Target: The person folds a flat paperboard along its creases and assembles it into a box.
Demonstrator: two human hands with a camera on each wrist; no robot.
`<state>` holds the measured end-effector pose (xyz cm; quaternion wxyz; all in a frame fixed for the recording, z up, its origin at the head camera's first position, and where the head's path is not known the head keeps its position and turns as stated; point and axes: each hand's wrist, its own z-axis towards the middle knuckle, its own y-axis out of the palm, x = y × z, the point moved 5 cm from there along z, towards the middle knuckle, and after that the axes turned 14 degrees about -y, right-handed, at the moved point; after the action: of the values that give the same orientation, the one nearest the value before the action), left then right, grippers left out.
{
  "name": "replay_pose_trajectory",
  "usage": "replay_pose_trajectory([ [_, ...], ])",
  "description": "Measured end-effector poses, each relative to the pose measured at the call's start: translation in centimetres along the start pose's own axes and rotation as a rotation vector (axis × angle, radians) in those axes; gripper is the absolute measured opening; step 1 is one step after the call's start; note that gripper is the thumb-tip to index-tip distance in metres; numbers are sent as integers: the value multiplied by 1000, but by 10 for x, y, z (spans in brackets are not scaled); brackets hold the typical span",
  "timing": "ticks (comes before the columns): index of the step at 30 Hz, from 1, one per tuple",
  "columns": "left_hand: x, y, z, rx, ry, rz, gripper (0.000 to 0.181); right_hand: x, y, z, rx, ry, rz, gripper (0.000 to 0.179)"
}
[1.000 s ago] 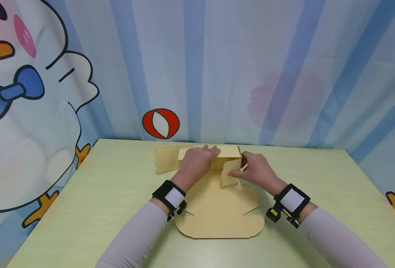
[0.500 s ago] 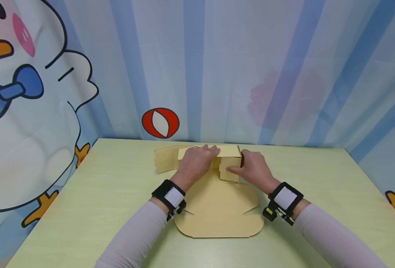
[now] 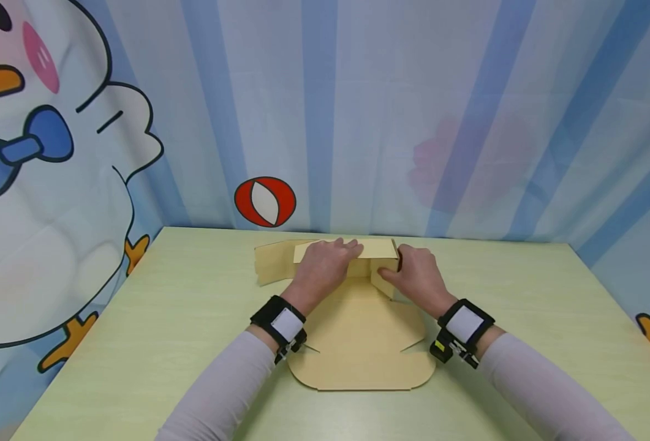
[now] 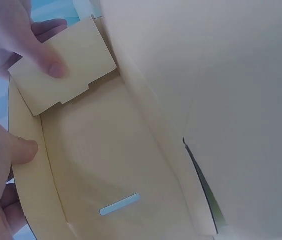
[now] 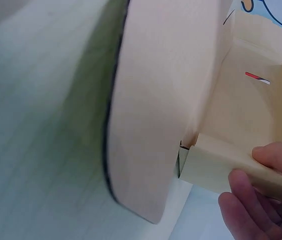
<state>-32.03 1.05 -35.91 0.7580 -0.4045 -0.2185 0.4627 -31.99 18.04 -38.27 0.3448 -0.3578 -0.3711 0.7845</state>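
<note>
A tan cardboard box, partly folded, lies on the table with its wide rounded panel flat towards me. Its far wall stands up, with a narrow panel folded over the top. My left hand grips this panel, its thumb inside and fingers behind in the left wrist view. At the right end, my right hand pinches a notched side flap between thumb and fingers. This flap bends inward at the corner. At the left end, another side flap sticks outward, untouched.
The pale green table extends on both sides of the box. Close behind its far edge hangs a striped blue curtain with cartoon prints. A slot pierces the standing wall; slits cut the flat panel.
My right hand has shifted slightly left and turned the right side flap: it angled out towards me, then faced front, and now slants inward. My left hand keeps its place.
</note>
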Motion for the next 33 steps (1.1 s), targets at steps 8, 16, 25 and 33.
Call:
replay_pose_trajectory([
  [8, 0, 0, 0, 9, 4, 3, 32, -1, 0, -1, 13, 15, -13, 29],
  [16, 1, -1, 0, -6, -1, 1, 32, 1, 2, 0, 10, 36, -43, 22],
  [25, 1, -1, 0, -11, -11, 1, 33, 1, 4, 1, 29, 60, -68, 17],
  [33, 1, -1, 0, -10, -10, 0, 33, 3, 6, 1, 46, 73, -77, 17],
])
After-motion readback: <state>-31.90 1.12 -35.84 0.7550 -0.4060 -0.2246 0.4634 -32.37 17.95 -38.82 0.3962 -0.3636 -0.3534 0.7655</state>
